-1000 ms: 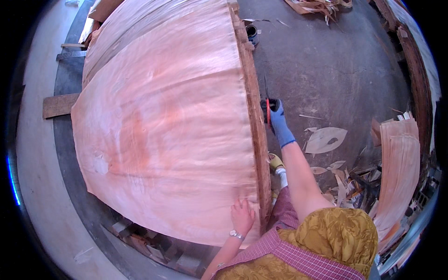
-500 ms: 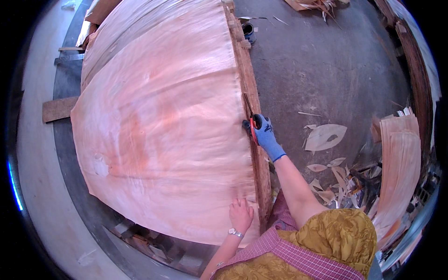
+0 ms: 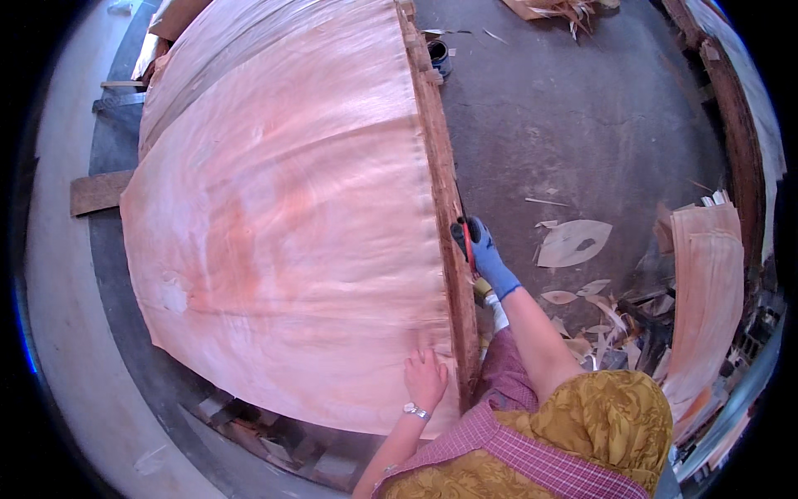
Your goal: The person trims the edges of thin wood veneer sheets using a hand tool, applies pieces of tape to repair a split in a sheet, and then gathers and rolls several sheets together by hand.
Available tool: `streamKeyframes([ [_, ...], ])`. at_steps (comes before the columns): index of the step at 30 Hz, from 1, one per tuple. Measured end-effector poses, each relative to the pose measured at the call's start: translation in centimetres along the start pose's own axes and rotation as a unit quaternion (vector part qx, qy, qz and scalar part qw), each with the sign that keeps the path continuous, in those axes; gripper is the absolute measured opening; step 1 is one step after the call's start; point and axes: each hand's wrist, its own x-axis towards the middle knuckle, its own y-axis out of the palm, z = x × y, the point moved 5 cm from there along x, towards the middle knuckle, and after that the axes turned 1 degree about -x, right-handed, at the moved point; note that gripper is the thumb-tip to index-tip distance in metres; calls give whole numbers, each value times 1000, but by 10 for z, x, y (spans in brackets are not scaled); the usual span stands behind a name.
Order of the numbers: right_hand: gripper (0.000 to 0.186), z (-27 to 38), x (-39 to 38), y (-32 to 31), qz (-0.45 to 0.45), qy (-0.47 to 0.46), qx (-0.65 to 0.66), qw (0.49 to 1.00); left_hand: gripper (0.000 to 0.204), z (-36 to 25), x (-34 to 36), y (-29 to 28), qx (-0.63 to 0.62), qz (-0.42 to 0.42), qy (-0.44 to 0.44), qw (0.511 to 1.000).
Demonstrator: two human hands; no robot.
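Note:
A broad, pinkish wood veneer sheet lies on top of a thick stack whose edge shows on the right. My bare left hand, with a wristwatch above it, rests open on the sheet's near right corner, fingers spread. Just off the stack's right edge is my right hand in a blue and black glove. It is closed around red-handled scissors. Their blades point away from me along the edge, partly lost against the stack.
On the floor to the right lie an oval veneer offcut and scattered scraps. Cut veneer strips are piled farther right. A dark roll sits by the stack's far edge. A board juts out at the left.
My right hand has moved nearer to me and slightly right with the scissors, away from the sheet's edge. My left hand stays on the sheet. My lower leg now shows beside the stack.

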Motion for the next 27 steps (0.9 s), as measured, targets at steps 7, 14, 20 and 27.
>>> streamKeyframes([
  [7,39,2,-69,-15,15,-4,-114,993,64,0,-3,3,15,31,-17,999],
  [14,41,-16,-145,-6,56,36,-223,972,47,-4,-8,-1,30,-41,29,998],
  [20,46,1,-128,-3,81,7,-266,961,53,-2,-13,5,9,-7,6,1000],
  [27,46,-14,-116,-5,87,-39,-294,951,50,-9,-12,2,8,-13,5,1000],
])
